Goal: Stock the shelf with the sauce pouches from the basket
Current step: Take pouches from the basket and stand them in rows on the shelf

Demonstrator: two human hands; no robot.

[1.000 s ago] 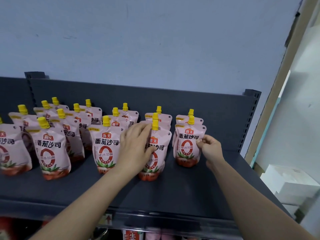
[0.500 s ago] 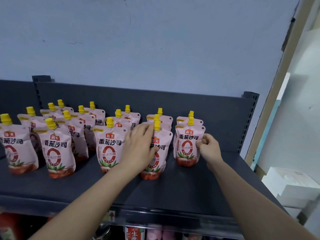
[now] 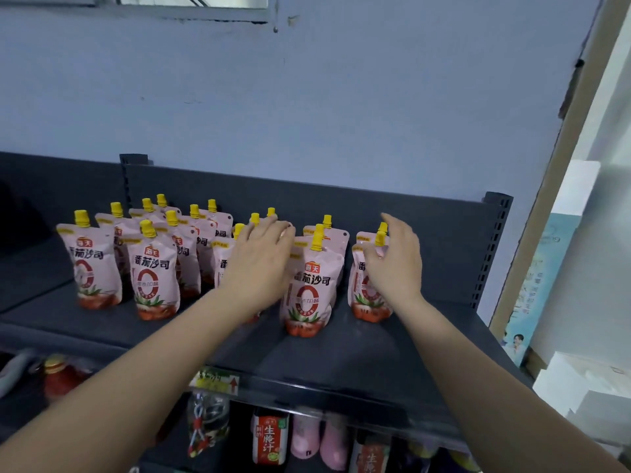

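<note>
More than a dozen pink sauce pouches with yellow screw caps (image 3: 153, 274) stand upright in rows on the dark grey metal shelf (image 3: 341, 349). They fill its left and middle parts and run from near the front edge back towards the dark grey back panel (image 3: 437, 233).

The left hand (image 3: 259, 264) reaches in over the middle of the rows, palm down, fingers straight and a little apart. It covers the front pouch of one column, and its fingertips lie level with the caps of the pouches behind. Whether it presses on any of them cannot be told.

Just right of that hand stands a front pouch with a red ring on its label (image 3: 312, 288), touched by neither hand.

The right hand (image 3: 396, 264) is at the rightmost pouch (image 3: 363, 295), fingers loosely curved and spread, thumb beside the yellow cap. The fingers grip nothing, and whether they touch the cap cannot be told.

Behind the shelf rises a pale blue-grey wall (image 3: 307, 114). On the shelf's near edge sits a price label with a red arrow (image 3: 218, 380). Below it, on a lower level, stands a dark bottle with a red label (image 3: 270, 438). White boxes (image 3: 580, 387) lie at the far right.
</note>
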